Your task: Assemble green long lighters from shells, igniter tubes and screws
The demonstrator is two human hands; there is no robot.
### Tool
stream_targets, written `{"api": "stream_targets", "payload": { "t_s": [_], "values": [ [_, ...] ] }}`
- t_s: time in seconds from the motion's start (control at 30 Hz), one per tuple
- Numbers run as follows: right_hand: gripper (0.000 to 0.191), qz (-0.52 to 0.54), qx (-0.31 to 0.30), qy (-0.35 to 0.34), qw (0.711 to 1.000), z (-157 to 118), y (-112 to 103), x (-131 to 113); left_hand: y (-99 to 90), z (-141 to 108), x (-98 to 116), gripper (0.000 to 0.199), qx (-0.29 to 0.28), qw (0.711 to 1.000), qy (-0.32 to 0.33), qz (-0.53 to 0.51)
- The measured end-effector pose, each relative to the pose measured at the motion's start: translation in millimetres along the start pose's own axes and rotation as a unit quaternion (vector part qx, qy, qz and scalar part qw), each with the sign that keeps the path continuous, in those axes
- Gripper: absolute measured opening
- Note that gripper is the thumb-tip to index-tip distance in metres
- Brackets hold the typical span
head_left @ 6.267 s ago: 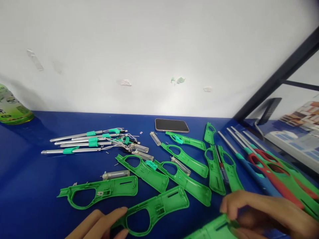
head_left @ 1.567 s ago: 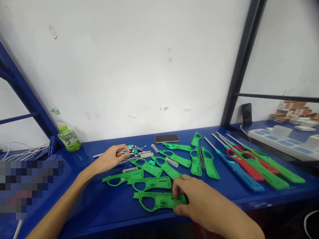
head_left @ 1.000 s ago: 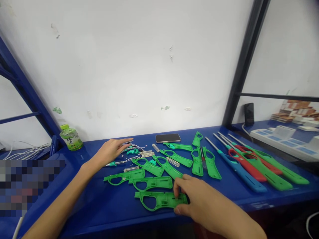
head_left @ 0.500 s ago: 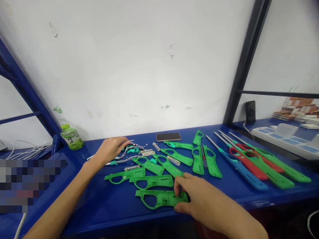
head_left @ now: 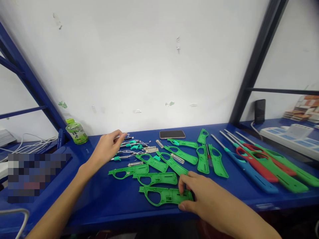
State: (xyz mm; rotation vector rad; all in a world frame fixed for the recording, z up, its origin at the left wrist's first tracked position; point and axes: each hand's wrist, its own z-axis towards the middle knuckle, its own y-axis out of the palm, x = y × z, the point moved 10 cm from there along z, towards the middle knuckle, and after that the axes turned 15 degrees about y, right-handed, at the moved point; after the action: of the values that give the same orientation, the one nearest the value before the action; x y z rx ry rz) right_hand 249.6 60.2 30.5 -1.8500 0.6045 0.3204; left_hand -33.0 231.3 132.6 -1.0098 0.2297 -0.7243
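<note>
On the blue table lie several green half-shells. My right hand (head_left: 199, 192) grips the end of the nearest green half-shell (head_left: 161, 195) between thumb and fingers, with the shell flat on the table. At the back left, the thumb and fingertips of my left hand (head_left: 108, 146) pinch a small dark part with a white wire (head_left: 129, 137), beside a pile of metal rods, wires and teal pieces (head_left: 136, 146). Clear fluid tubes (head_left: 151, 150) lie right of that pile. A red-and-dark tool (head_left: 208, 156) sits between two half-shells.
Whole lighters in blue (head_left: 251, 171), red and green lie at the right. A phone (head_left: 172, 134) rests near the wall, a green bottle (head_left: 76, 132) at the back left. Blue and black rack posts flank the table (head_left: 99, 199).
My left hand has lifted slightly from the pile with the small wired part at its fingertips. My right hand keeps its hold on the green half-shell. The camera view has shifted a little.
</note>
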Motion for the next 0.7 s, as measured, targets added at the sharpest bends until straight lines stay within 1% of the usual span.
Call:
{"api": "stream_targets", "payload": {
  "t_s": [0.1,0.17,0.2,0.27,0.3,0.33,0.37,0.4,0.43,0.5,0.57,0.6,0.7],
  "values": [
    [0.019,-0.014,0.01,-0.008,1.0,2.4,2.4,1.1,-6.0,-19.5,9.2,0.045,0.01,1.0,-0.007,-0.007],
    [0.018,-0.034,0.036,-0.021,0.999,3.4,0.4,0.1,-7.5,-32.3,12.1,0.042,0.011,1.0,-0.015,-0.013],
    [0.016,-0.043,0.06,-0.035,0.997,2.8,-2.9,-2.2,-8.8,-38.3,12.5,0.04,0.011,1.0,-0.019,-0.015],
    [0.008,-0.047,0.132,-0.079,0.987,-2.8,-15.3,-11.8,-14.5,-49.6,11.9,0.037,0.014,0.999,-0.029,-0.015],
    [0.004,-0.04,0.175,-0.107,0.978,-7.8,-23.1,-19.0,-19.1,-55.1,11.2,0.037,0.019,0.999,-0.034,-0.014],
    [0.005,-0.031,0.216,-0.136,0.966,-13.8,-30.5,-27.8,-24.9,-60.6,10.2,0.037,0.027,0.999,-0.041,-0.011],
    [0.006,-0.023,0.25,-0.166,0.954,-19.6,-36.2,-38.3,-30.6,-65.9,9.5,0.036,0.034,0.998,-0.047,-0.009],
    [0.007,-0.021,0.27,-0.193,0.943,-23.3,-39.0,-50.6,-36.4,-71.1,9.2,0.037,0.042,0.998,-0.052,-0.007],
    [0.005,-0.028,0.271,-0.221,0.936,-23.9,-38.0,-65.3,-40.8,-75.9,9.2,0.037,0.048,0.997,-0.057,-0.007],
    [0.008,-0.074,0.236,-0.262,0.933,-14.6,-27.5,-98.4,-46.5,-84.4,10.1,0.037,0.056,0.997,-0.061,-0.008],
    [0.016,-0.153,0.179,-0.266,0.935,7.6,-13.0,-128.2,-47.5,-91.4,10.8,0.037,0.058,0.996,-0.059,-0.015],
    [0.019,-0.202,0.154,-0.269,0.929,19.6,-5.9,-141.8,-46.9,-94.4,10.7,0.036,0.056,0.997,-0.057,-0.02],
    [0.024,-0.247,0.122,-0.278,0.92,53.2,-3.4,-175.6,-48.8,-102.7,6.3,0.037,0.06,0.996,-0.052,-0.027]
  ]
}}
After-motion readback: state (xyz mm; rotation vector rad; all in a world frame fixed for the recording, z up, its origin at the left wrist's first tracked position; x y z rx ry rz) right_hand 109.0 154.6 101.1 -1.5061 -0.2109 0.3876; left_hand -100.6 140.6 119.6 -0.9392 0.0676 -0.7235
